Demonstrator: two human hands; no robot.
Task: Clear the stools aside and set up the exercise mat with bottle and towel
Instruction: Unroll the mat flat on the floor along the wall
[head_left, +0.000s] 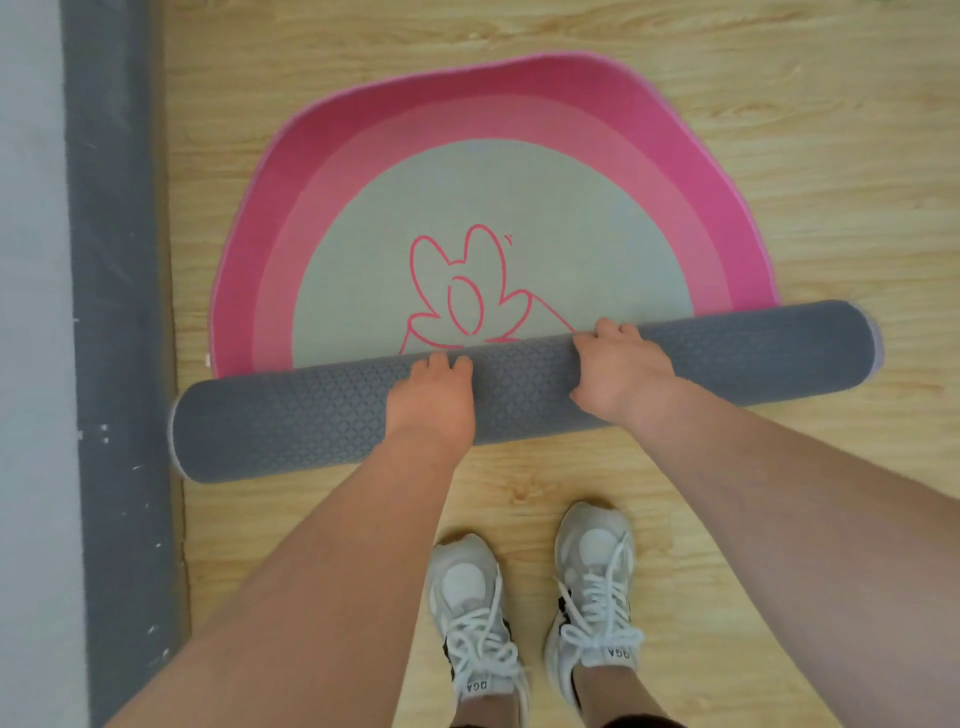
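A round exercise mat (519, 218) lies on the wooden floor, half unrolled: pink rings around a pale centre with a pink flower outline. Its near half is still a roll (727, 353) showing the grey textured underside, lying slantwise across the view. My left hand (434, 395) rests on top of the roll near its middle, fingers curled over the far side. My right hand (621, 374) grips the roll just to the right, fingers over the top. No bottle, towel or stool is in view.
A dark grey baseboard strip (119, 312) and a pale wall (31, 312) run along the left, close to the roll's left end. My two white sneakers (535, 613) stand just behind the roll. Wooden floor (831, 156) extends to the right and beyond the mat.
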